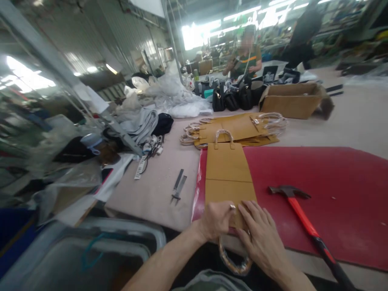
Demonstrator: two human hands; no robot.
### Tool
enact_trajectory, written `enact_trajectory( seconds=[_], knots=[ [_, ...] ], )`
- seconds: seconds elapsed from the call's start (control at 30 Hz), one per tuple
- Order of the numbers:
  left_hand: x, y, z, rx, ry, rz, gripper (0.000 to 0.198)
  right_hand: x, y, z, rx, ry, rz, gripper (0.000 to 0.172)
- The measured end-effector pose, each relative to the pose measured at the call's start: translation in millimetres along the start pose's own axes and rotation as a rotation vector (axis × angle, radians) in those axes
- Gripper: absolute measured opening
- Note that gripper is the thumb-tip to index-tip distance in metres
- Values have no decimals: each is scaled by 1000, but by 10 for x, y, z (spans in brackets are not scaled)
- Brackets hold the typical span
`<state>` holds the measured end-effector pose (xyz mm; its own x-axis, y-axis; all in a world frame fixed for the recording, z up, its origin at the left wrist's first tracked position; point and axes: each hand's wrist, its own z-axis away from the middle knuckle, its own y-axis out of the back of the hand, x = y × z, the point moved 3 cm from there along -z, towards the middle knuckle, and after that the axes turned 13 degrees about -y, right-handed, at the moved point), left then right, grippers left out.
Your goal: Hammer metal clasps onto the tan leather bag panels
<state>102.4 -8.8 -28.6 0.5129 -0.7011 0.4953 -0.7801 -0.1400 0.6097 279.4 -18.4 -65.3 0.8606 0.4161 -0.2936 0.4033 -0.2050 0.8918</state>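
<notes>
A long tan bag panel [228, 169] lies lengthwise away from me on a red mat. One wrapped handle [223, 134] is at its far end, and another wrapped handle [233, 264] hangs past the table's front edge. My left hand [216, 220] is closed over the panel's near end; a small shiny metal bit shows at its fingers, too small to name. Flat on the near right corner rests my right hand [259, 228], fingers stretched out and holding nothing. A claw hammer [301, 214] with a red and black handle lies right of my right hand.
The red mat [303, 169] covers the table's right side. Behind the panel is a stack of similar tan panels [230, 127]. Narrow metal tools [178, 186] lie left. Farther back are a cardboard box [291, 106], black bags [232, 99] and a person [245, 60].
</notes>
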Motion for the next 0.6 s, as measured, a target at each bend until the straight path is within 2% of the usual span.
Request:
enact_trajectory(
  seconds=[0.07,0.1,0.13,0.23,0.33,0.37,0.43,0.5,0.6],
  knots=[
    [-248,270,-38,219,367,-69,19,35,5,-27,5,5,-1,49],
    [-376,430,-42,271,515,-136,20,44,15,-42,5,7,-1,49],
    [-500,598,-43,258,620,-241,19,46,26,-55,3,9,-1,49],
    [-848,1100,7,58,850,-588,17,26,61,-74,-1,3,-5,48],
    [-1057,1438,99,-19,956,-682,19,-5,92,-85,-13,0,-7,47],
    [-1074,1480,121,-30,962,-685,20,-15,100,-87,-15,5,-12,48],
    [-1008,1445,148,-59,941,-692,20,-32,104,-79,-9,16,-35,48],
    [-815,1269,162,-60,845,-665,19,-46,85,-26,17,21,-69,47],
    [-403,876,213,5,659,-514,17,-77,47,176,80,44,-102,52]
  ],
)
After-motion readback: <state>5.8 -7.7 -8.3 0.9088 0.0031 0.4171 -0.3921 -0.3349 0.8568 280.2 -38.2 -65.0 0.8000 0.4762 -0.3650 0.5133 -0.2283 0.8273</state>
